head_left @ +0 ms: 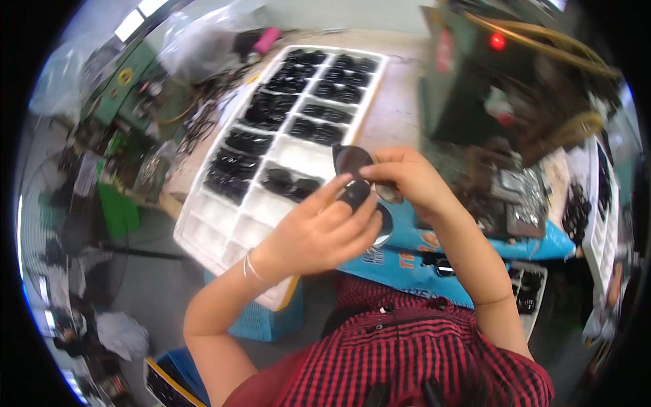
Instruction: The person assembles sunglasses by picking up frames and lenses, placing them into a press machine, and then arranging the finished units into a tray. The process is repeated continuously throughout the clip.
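Note:
My left hand [324, 229] and my right hand [407, 178] meet in the middle of the view, both gripping a pair of dark sunglasses [352, 163]. One dark lens sticks up above my fingers; another lens shows below my left hand. A black cover sits on a left fingertip. Just beyond the hands lies a long white compartment tray [224, 220], its far and middle cells filled with dark sunglasses and its near cells bare.
A green machine [475, 74] with a red light stands at the right. A blue sheet [413, 264] covers the bench edge near me. Another white tray [600, 224] sits far right. A blue crate [261, 322] is below the tray; clutter and bags at left.

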